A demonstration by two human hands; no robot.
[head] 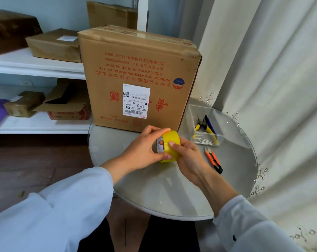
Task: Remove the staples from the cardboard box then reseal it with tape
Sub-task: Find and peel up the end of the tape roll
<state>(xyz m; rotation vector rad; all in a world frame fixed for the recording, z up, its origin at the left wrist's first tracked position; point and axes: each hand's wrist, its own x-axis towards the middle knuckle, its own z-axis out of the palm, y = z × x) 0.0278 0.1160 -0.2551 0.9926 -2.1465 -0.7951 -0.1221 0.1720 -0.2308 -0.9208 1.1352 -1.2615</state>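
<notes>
A tall cardboard box (136,70) with red print and a white shipping label stands closed at the back of the round table (236,170). In front of it both my hands hold a yellow roll of tape (169,142) just above the tabletop. My left hand (145,148) grips the roll from the left, fingers curled over its top and into its core. My right hand (186,157) holds it from the right, with a fingertip pressed on the roll's outer face.
A clear plastic tray (194,113) at the right holds yellow-handled pliers (206,129), a blue tool and several small white pieces. Orange-and-black snips (213,160) lie on the table beside my right hand. White shelves with other boxes (54,44) stand left; a curtain (272,70) hangs right.
</notes>
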